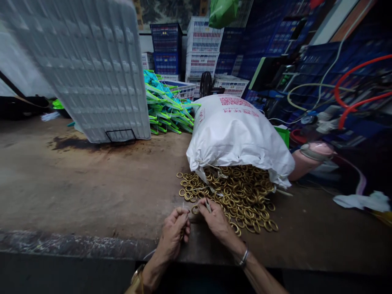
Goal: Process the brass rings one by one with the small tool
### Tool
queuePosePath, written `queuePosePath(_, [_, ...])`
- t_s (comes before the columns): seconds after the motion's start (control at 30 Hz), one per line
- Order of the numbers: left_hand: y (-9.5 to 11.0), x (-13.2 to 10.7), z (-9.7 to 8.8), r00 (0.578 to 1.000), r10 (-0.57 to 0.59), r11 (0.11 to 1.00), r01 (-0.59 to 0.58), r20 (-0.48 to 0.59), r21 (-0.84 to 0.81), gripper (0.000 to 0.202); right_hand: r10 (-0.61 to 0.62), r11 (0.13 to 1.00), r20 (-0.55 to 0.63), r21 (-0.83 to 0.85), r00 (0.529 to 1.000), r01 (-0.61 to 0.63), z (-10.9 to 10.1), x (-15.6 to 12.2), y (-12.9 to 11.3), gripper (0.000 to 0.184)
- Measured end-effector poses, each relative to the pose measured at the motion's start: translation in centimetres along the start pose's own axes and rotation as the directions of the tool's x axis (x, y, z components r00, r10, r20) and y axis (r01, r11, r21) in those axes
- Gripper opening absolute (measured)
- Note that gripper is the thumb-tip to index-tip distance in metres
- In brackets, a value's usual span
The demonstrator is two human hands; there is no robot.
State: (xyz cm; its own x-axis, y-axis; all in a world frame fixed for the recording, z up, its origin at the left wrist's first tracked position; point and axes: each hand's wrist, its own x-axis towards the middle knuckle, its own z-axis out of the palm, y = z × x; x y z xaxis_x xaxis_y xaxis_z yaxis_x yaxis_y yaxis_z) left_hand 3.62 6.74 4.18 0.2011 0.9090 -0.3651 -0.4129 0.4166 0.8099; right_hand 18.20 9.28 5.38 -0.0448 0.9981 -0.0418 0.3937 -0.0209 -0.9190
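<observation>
Both hands were at the near edge of the counter (92,192). The left hand (174,232) had its fingers curled closed; what it held could not be made out. The right hand (216,220) pinched a thin pale piece (208,205), too small to identify. The brass rings (241,196) lay directly ahead and right of the right hand, the nearer one, with the pile's edge at its fingertips. The white sack (235,134) lay on its side with its mouth toward the person, and the rings spilled from it onto the counter.
</observation>
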Motion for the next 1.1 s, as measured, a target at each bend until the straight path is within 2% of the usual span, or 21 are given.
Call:
queuePosePath(0.27, [-0.2,0.2,1.0,0.994,0.088,0.952,-0.064,-0.067,0.3,0.038,0.097,0.975,0.052,0.195,0.994,-0.105,0.4,-1.0,1.3,0.019])
queuePosePath(0.37, [0.1,0.1,1.4,0.99,0.13,0.94,-0.104,-0.059,0.324,0.038,0.13,0.958,0.087,0.246,0.988,-0.148,0.6,-1.0,1.9,0.021])
queuePosePath(0.57, [0.0,0.1,1.5,0.999,0.02,0.967,-0.011,-0.031,0.253,0.037,0.126,0.964,0.025,0.232,0.992,-0.128,0.4,-1.2,1.4,0.021])
queuePosePath(0.7, [-0.3,0.1,1.5,0.999,0.023,0.951,-0.014,-0.025,0.308,0.033,0.108,0.97,0.029,0.216,0.994,-0.111,0.4,-1.4,0.8,0.023])
queuePosePath(0.8, [-0.1,0.1,1.3,0.985,0.168,0.913,-0.137,-0.048,0.385,0.027,0.068,0.986,0.034,0.15,0.997,-0.072,0.3,-1.4,0.4,0.022])
queuePosePath(0.9, [0.0,0.2,0.9,0.939,0.344,0.824,-0.302,-0.001,0.479,0.019,0.034,0.997,0.036,0.061,0.999,-0.036,0.2,-1.5,-0.1,0.022])
queuePosePath(1.03, [0.0,0.2,0.6,0.918,0.388,0.748,-0.363,0.079,0.556,0.012,0.032,0.999,0.035,-0.029,0.999,-0.031,0.3,-1.7,-0.6,0.021])
queuePosePath(1.1, [0.1,0.0,0.7,0.93,0.357,0.767,-0.346,0.089,0.54,0.014,0.042,0.998,0.026,-0.039,0.999,-0.041,0.5,-1.7,-0.6,0.021])
